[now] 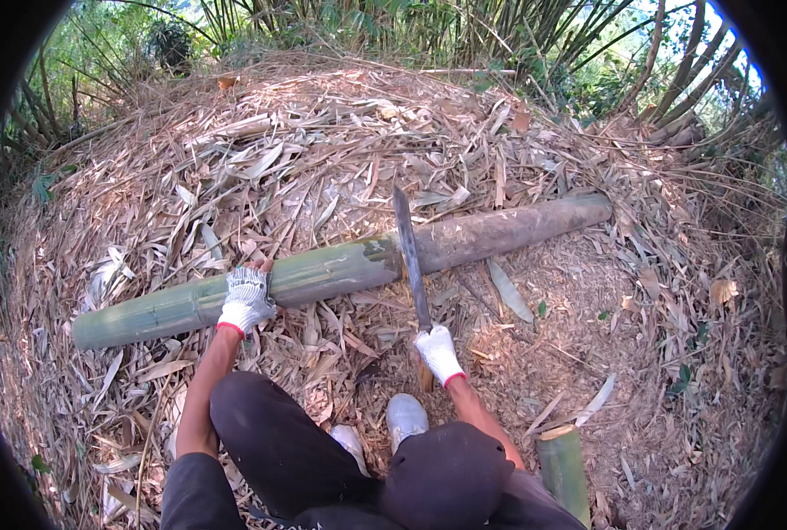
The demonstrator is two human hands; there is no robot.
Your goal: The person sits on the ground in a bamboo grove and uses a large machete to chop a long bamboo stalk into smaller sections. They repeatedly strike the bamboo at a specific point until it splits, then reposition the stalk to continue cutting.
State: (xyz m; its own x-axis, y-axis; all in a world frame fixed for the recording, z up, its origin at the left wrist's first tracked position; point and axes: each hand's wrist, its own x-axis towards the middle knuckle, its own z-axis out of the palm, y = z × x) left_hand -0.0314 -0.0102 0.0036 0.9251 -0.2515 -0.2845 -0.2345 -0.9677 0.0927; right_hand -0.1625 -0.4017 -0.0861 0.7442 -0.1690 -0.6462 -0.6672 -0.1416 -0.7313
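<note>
Bamboo pole [327, 274] is laid across the ground in front of the person, slightly slanted, right end farther out than left. Left part is green, right part is grey-brown; the colour change is seen right by the blade. Whether the pole is cut through there can't be told, since that spot is partly covered.

Left hand [248, 299], in a white knitted glove with red cuff, is placed on the green part, well left of the blade. Fingers are laid over the top toward the far side; how tightly they are closed can't be told.

Right hand [439, 353], gloved likewise, is kept on the near side of the pole. Its fingers are wrapped around the handle of a machete [410, 249]. Wooden handle end is exposed below the fist. Dark blade is pointed away from the person and crossed over the pole, tip past the far edge. Blade contact with the pole can't be confirmed.

Short green bamboo piece [564, 473] is set at lower right, pale cut end facing away. Ground is covered in dry leaves [261, 163]. Pale shoe [406, 419] is planted below the machete. Bamboo stalks [429, 35] are seen at the back.
</note>
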